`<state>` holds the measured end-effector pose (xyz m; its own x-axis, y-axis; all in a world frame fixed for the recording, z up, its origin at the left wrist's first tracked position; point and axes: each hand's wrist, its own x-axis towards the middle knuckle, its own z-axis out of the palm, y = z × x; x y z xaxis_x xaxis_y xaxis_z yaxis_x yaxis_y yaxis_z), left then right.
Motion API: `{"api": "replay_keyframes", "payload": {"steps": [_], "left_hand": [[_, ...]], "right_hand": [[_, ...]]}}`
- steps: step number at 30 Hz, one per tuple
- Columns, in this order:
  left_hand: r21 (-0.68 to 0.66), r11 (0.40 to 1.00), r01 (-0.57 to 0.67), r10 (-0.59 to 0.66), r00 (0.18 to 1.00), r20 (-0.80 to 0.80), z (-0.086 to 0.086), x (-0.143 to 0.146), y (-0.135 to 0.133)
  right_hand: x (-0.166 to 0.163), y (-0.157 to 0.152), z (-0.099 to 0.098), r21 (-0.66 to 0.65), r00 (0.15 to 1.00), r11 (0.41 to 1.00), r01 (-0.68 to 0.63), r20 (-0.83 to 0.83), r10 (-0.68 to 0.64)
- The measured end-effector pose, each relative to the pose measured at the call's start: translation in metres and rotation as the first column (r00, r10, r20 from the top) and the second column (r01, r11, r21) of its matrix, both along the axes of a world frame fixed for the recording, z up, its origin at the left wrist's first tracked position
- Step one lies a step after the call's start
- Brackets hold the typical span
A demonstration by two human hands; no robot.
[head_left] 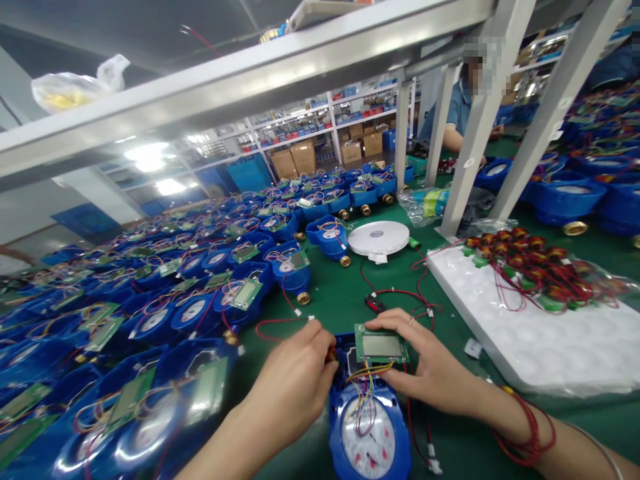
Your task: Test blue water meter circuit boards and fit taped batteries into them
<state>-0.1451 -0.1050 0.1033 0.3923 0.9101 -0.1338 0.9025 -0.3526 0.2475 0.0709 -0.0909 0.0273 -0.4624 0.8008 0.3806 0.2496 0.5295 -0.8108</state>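
A blue water meter (336,437) with a round dial lies before me on the green table. My right hand (433,370) grips a green circuit board with a grey display (381,345), thumb below and fingers along its upper edge. The board is held over the meter's upper end, with thin coloured wires (369,385) running down from it. At the upper left of the meter, my left hand (300,363) is closed on a small red-orange part (331,353), mostly hidden by the fingers.
Rows of blue meters (195,313) with boards and wires fill the left side. A white foam tray (480,333) bears several wired cylindrical parts (530,260) at right. Beyond are a white reel (379,237), red-black leads (400,291) and metal posts (480,120). A co-worker (457,110) sits behind.
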Motion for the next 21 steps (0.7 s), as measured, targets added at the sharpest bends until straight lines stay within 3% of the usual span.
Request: {"api": "replay_keyframes", "payload": {"steps": [21], "left_hand": [[0.017,1.0,0.025,-0.026,0.996,0.08,-0.011,-0.002,-0.003]], "right_hand": [[-0.003,0.0,-0.008,0.051,0.999,0.999,-0.004,0.05,0.002]]}}
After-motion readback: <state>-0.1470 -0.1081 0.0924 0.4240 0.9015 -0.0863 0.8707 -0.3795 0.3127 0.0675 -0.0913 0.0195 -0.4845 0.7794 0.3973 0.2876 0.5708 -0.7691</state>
